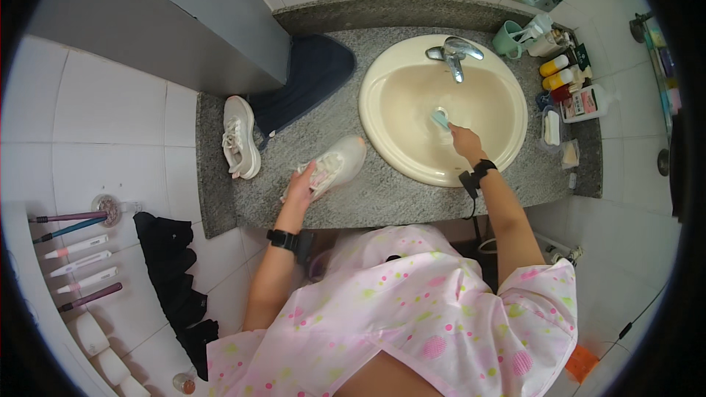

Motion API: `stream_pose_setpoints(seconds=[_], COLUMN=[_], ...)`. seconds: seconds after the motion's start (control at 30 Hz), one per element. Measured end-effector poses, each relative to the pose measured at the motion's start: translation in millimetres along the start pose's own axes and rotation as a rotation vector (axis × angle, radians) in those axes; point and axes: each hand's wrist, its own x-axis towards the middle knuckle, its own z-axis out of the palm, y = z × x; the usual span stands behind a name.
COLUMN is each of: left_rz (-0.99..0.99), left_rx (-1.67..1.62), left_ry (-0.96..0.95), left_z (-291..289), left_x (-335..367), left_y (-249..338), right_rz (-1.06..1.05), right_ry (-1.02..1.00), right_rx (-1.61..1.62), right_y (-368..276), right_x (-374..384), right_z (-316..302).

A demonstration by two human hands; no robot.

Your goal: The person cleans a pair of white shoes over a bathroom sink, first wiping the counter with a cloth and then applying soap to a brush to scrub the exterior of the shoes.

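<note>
My left hand [299,190] is closed around the heel end of a white sneaker [340,165], held over the counter just left of the sink. The toe of that sneaker points toward the basin. Down inside the cream oval sink [384,132], my right hand [468,144] grips a small light-blue brush [440,120] near the drain. Its bristles are too small to make out. A second white sneaker [240,138] rests on the counter's left end, beside a dark blue cloth [312,77].
A chrome faucet [454,55] stands at the sink's back rim. Along the right are a green mug [507,40], several bottles including a white one [586,103], and a soap dish [551,129]. A grey partition [213,15] rises at the left above the granite counter [331,209].
</note>
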Motion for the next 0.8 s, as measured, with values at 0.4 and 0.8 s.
stream_pose_setpoints(seconds=[0.4,0.8], left_rz=[-0.053,0.037], left_rx=[-0.152,-0.015], left_ry=[-0.219,-0.202], left_z=[26.2,20.1], left_x=[9.2,24.6], left_y=[8.4,-6.0], right_rz=[-0.521,-0.35], right_ry=[-0.039,0.133], right_rx=[0.079,0.023], right_y=[-196.2,-225.1], right_x=[-100.1,-90.7], right_z=[-27.5,-18.6])
